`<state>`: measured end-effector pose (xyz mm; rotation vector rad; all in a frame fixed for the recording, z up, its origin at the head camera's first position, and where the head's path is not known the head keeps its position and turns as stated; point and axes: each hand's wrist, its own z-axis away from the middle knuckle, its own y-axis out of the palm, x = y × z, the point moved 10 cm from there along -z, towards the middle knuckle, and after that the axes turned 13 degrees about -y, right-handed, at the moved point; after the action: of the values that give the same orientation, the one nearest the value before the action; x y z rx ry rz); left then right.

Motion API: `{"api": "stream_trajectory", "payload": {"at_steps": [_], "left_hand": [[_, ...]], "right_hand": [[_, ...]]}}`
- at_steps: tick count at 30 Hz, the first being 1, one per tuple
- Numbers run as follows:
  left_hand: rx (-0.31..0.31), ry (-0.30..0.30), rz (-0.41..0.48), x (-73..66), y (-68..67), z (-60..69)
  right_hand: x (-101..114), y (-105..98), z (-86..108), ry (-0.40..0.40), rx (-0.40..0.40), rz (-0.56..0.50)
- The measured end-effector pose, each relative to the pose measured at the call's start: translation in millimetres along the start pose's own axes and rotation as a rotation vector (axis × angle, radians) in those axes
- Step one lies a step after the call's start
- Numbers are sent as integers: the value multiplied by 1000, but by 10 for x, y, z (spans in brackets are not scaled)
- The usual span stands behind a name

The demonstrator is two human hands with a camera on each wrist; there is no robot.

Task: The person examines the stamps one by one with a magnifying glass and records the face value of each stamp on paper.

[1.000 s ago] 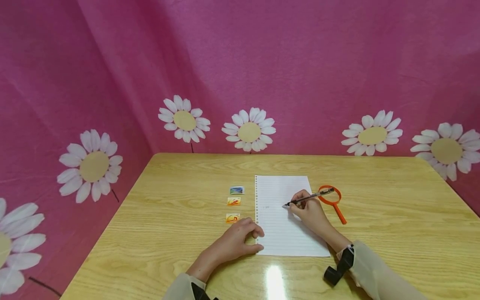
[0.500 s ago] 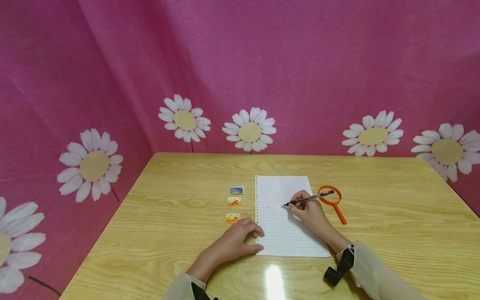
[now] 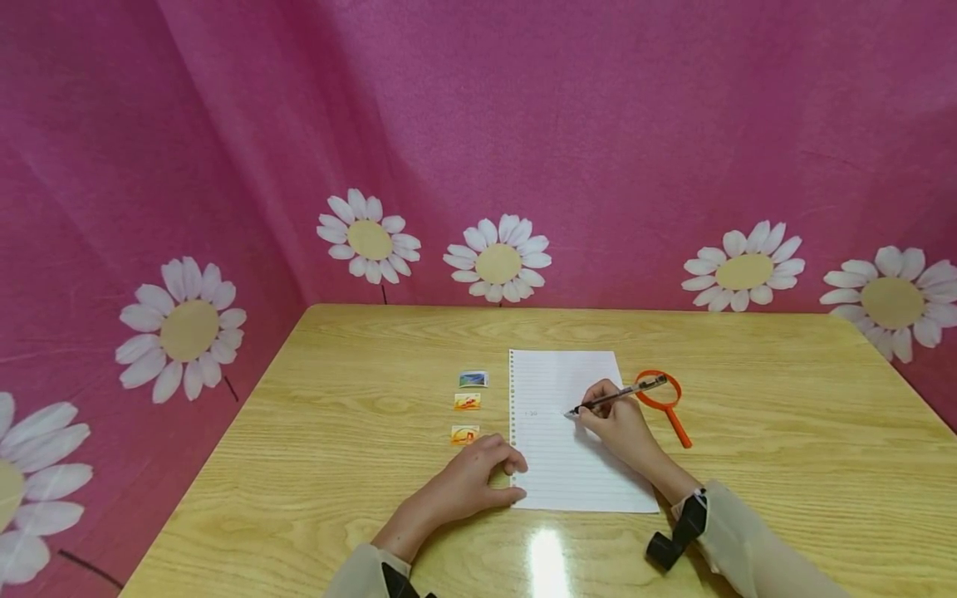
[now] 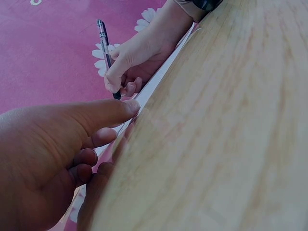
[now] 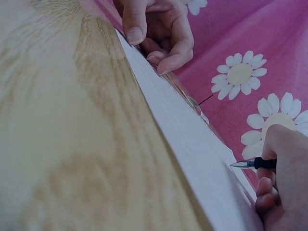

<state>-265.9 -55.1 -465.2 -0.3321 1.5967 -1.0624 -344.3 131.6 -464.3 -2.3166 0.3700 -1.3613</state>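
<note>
My right hand (image 3: pixel 624 428) pinches a clear-barrelled black pen (image 3: pixel 624 394) with its tip at the lined sheet of paper (image 3: pixel 568 473). In the right wrist view the pen's metal tip (image 5: pixel 240 164) points at the sheet. Small faint writing (image 3: pixel 531 413) shows on the paper, left of the tip. My left hand (image 3: pixel 471 482) rests at the sheet's punched left edge, thumb and fingers loosely bent and apart. From the left wrist view, the left thumb (image 4: pixel 110 111) lies on the paper's edge; the pen stands beyond it in the right hand.
Left of the paper lie a blue-green stamp-like card (image 3: pixel 473 379) and two yellow-orange ones, the nearer card (image 3: pixel 464 434) close to my left hand. An orange magnifying glass (image 3: pixel 676 425) lies right of the paper on the wooden table (image 3: pixel 336 432). A pink flowered curtain (image 3: pixel 598 149) hangs behind.
The pen tip has shifted very slightly left, then back right and a little nearer me. The left hand, paper, cards and magnifying glass have stayed put.
</note>
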Motion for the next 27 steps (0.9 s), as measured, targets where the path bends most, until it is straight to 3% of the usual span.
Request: {"api": "stream_trajectory", "payload": {"at_steps": [9, 15, 17, 21, 27], "left_hand": [[-1, 5, 1, -5, -5, 1], [3, -12, 6, 8, 3, -1], [2, -15, 7, 7, 3, -2], [5, -20, 10, 6, 2, -1], [5, -21, 6, 10, 5, -4]], "right_hand": [[-7, 21, -10, 17, 10, -8], [260, -38, 9, 34, 10, -4], [230, -42, 11, 32, 5, -16], [-62, -28, 11, 40, -38, -54], [-82, -41, 8, 34, -51, -46]]}}
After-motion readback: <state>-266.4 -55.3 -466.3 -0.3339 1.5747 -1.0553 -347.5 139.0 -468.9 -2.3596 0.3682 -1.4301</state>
